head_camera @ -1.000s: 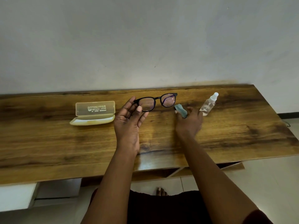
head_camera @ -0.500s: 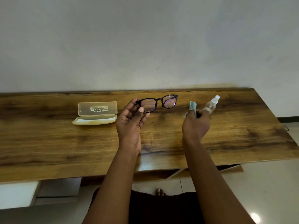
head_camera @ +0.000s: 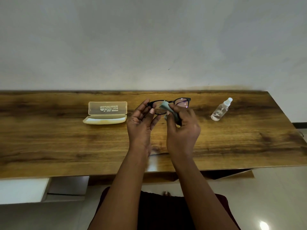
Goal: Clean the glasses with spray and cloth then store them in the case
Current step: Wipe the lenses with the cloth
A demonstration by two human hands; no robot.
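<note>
Black-framed glasses (head_camera: 182, 102) are held above the wooden table (head_camera: 66, 143) by my left hand (head_camera: 141, 123), which grips their left end. My right hand (head_camera: 182, 130) pinches a small pale green cloth (head_camera: 164, 106) and presses it against the left lens. The right lens shows past my fingers. A clear spray bottle (head_camera: 220, 110) with a white cap lies on the table to the right, apart from both hands. The yellowish translucent glasses case (head_camera: 106, 113) sits open to the left with its lid upright.
A grey wall runs along the table's far edge. Below the near edge are a white unit (head_camera: 21, 190) at the left, my dark-clothed lap, a toe, and shiny floor tiles at the right.
My right hand has moved left from beside the spray bottle, carrying the cloth onto the left lens. The left hand still holds the glasses. The bottle now lies uncovered.
</note>
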